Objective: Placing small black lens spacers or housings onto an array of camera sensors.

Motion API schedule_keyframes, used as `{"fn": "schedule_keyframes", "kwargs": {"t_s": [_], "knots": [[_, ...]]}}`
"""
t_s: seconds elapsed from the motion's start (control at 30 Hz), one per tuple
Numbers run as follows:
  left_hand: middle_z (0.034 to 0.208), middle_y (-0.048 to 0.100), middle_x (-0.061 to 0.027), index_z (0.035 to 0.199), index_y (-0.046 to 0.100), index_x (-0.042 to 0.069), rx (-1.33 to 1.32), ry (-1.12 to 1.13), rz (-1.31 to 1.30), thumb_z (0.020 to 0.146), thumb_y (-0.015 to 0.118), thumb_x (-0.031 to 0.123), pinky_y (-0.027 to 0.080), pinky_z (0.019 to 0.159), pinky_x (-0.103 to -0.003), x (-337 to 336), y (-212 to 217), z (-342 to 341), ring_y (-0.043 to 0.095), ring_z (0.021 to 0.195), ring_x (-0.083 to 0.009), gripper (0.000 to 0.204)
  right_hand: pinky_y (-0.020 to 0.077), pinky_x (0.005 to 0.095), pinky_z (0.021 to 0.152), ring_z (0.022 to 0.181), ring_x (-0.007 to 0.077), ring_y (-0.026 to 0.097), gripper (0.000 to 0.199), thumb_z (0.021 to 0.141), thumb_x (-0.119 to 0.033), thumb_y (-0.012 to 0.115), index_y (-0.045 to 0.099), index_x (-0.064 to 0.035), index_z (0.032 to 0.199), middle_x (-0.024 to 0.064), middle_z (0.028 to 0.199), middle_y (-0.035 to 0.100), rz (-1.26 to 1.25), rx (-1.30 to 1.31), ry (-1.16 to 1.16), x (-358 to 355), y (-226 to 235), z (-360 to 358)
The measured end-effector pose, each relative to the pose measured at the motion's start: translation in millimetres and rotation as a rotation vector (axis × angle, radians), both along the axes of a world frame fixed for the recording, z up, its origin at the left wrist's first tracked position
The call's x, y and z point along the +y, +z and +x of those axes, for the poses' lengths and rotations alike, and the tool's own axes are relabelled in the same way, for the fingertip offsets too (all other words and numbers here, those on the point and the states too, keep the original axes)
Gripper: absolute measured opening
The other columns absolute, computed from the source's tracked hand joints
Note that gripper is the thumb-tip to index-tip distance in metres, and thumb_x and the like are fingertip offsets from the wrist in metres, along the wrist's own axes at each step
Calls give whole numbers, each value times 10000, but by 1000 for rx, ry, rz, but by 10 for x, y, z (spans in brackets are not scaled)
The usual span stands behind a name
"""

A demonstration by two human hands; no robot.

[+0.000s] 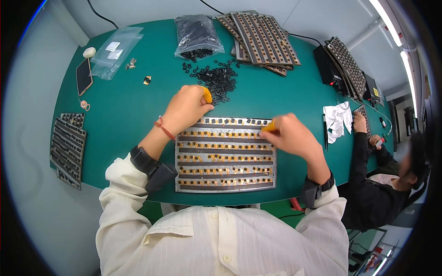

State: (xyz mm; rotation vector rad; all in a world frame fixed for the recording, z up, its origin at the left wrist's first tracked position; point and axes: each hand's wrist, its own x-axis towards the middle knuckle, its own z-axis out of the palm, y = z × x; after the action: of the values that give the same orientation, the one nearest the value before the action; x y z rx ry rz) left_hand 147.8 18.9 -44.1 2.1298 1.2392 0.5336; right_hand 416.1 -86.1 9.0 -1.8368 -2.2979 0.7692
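Observation:
A metal tray [225,151] lies before me, with rows of small yellow-and-black parts between dark strips. My left hand [188,106] is at the near edge of a heap of small black square pieces [216,79], just beyond the tray's far edge. Its fingers are bent and closed together, and a yellow finger cot covers one of them. Over the tray's far right corner is my right hand [292,134], thumb and a yellow-cotted fingertip pinched together above the parts. Anything small in either pinch is hidden.
Beyond the heap stands a plastic bag of black pieces [195,34], beside stacked loaded trays [264,39]. More trays [69,145], a phone [84,77] and a flat clear bag [117,50] lie left. White tissue [337,120] and a co-worker [382,184] are at right.

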Motion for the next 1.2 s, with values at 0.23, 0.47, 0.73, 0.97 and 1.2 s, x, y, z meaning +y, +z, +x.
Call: {"fn": "schedule_keyframes", "kwargs": {"t_s": [0.23,0.47,0.73,0.97,1.2], "knots": [[812,699,-151,893,728,-35,231,-23,204,839,731,143,546,652,-380,-125,101,-76,685,728,-309,186,553,318,664,690,209,697,262,815,-122,771,730,59,1000,154,788,726,144,283,-120,634,-250,-411],[889,700,-161,955,735,-23,186,74,289,837,730,118,551,682,-401,-79,7,-260,684,760,-323,184,552,307,647,690,205,698,234,824,-91,751,720,79,982,162,798,724,164,220,-108,717,-356,-569],[876,710,-146,974,708,-51,60,9,138,804,766,114,552,707,-353,-97,25,-189,697,772,-249,244,567,340,700,783,259,725,225,833,-51,723,713,77,1018,202,860,725,115,196,-25,597,-292,-481],[786,705,-122,918,721,-21,111,8,197,810,774,183,553,669,-369,-85,80,-99,690,725,-269,237,571,352,711,808,274,730,238,838,-27,701,707,81,1049,215,879,726,164,205,-41,569,-293,-437],[808,703,-147,880,724,-25,160,-45,340,828,754,170,547,658,-387,-89,0,-132,691,723,-295,204,573,337,691,760,258,726,221,827,-53,731,712,85,998,203,846,724,150,267,-54,568,-341,-453]]}}
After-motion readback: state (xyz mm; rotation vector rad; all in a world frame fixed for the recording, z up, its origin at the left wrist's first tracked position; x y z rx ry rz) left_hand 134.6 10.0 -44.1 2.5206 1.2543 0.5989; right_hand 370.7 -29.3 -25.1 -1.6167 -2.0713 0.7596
